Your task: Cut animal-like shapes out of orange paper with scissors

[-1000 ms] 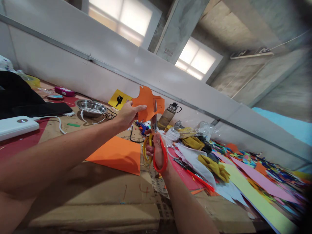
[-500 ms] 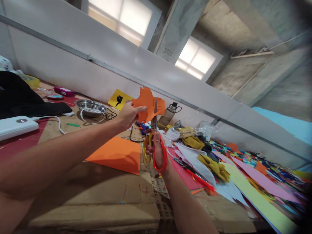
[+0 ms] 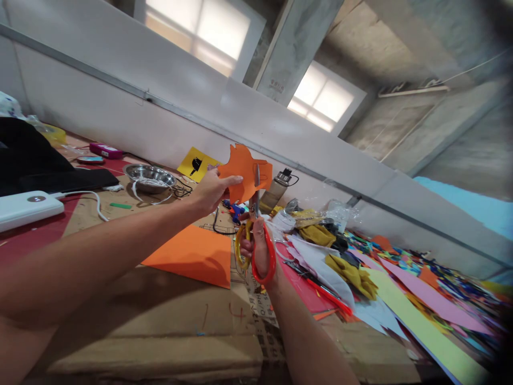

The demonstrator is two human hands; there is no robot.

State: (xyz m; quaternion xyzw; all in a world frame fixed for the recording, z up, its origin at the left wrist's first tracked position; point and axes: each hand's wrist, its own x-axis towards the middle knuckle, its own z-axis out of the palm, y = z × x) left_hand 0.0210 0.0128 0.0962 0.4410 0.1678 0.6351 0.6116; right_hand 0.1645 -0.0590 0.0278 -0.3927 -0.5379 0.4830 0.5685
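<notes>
My left hand (image 3: 214, 187) pinches an orange piece of paper (image 3: 240, 168) by its left side, thumb on the near face. The piece has an irregular cut outline and drawn lines at its right part. In my right hand (image 3: 256, 246) is a pair of scissors (image 3: 262, 262) with one red and one yellow handle loop, blades pointing up. The blades lie at the paper's lower right, across its edge. Below the hands, an orange sheet (image 3: 192, 256) lies flat on the cardboard-covered table (image 3: 160, 326).
A steel bowl (image 3: 149, 176), a yellow card (image 3: 196, 164) and a white power bank (image 3: 30, 208) are on the left. Behind my right hand stands a bottle (image 3: 274, 190). Brown cloth (image 3: 352, 274), coloured sheets (image 3: 425, 310) and many scraps cover the right side.
The scissor blades have closed somewhat at the orange paper's lower right. The paper has shifted very slightly; both hands stay almost in place.
</notes>
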